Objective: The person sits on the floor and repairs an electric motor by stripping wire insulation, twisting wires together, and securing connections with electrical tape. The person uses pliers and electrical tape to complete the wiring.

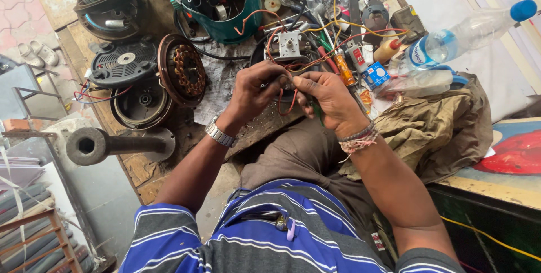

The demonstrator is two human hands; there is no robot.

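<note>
My left hand and my right hand meet over the front of a cluttered wooden workbench. Both pinch red wires between their fingertips. The wires run up to a small grey switch block just beyond my hands, where red, orange and yellow leads spread out. A thin green tool pokes out under my right hand; how it is held is hidden. A metal watch sits on my left wrist and thread bands on my right.
A teal motor housing stands behind the block. A copper-wound stator and black fan covers lie left. A plastic bottle, small tools and a crumpled olive cloth fill the right. A steel pipe juts out front left.
</note>
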